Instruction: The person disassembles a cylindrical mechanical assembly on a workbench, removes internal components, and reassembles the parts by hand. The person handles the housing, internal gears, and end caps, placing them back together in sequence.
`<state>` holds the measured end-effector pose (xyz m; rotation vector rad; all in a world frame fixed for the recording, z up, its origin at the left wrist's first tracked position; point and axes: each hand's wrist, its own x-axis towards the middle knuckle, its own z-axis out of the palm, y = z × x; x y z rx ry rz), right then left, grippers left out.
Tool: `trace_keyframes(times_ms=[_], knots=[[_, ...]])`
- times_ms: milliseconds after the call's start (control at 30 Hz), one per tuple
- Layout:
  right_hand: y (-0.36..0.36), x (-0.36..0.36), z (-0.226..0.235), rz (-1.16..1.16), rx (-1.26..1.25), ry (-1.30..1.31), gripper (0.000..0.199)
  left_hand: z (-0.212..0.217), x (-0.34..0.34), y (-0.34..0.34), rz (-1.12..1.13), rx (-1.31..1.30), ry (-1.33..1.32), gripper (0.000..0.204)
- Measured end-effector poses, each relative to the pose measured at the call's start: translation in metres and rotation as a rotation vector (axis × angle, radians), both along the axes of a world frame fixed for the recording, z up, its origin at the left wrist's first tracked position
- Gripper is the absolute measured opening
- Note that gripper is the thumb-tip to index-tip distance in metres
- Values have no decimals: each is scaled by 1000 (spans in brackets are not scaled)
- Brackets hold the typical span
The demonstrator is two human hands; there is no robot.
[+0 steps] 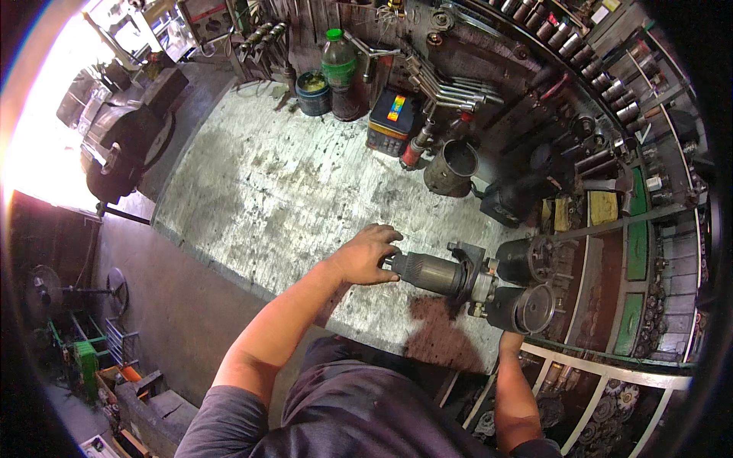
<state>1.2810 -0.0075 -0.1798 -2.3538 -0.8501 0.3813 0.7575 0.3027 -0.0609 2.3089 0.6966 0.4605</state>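
At the near edge of the table [252, 191], the left arm comes up from the bottom of the shot, bent at the elbow, reaching right. The left hand [366, 256] is curled down over the ribbed metal end of a motor part [458, 276], fingers wrapped on it, so it's gripping that end. The part lies on its side, sticking out to the right of that hand, with two dark round housings at its far end. The right forearm rises from below, and the right hand [510, 336] is mostly hidden under the lower housing; can't tell how it's gripping. Further back sit a green-capped bottle [338, 65] and a metal cylinder [452, 168].
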Motion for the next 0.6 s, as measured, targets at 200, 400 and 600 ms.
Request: trace_keyframes(times_ms=[200,400,600], knots=[[2,-6,17,37,-52,-19,64,-5,5,-5,-3,-95,38,55],[8,-17,24,78,50,11,41,-7,3,-33,85,100,-67,56],[0,-8,16,31,-30,-20,50,-3,1,-39,185,48,-44,68]])
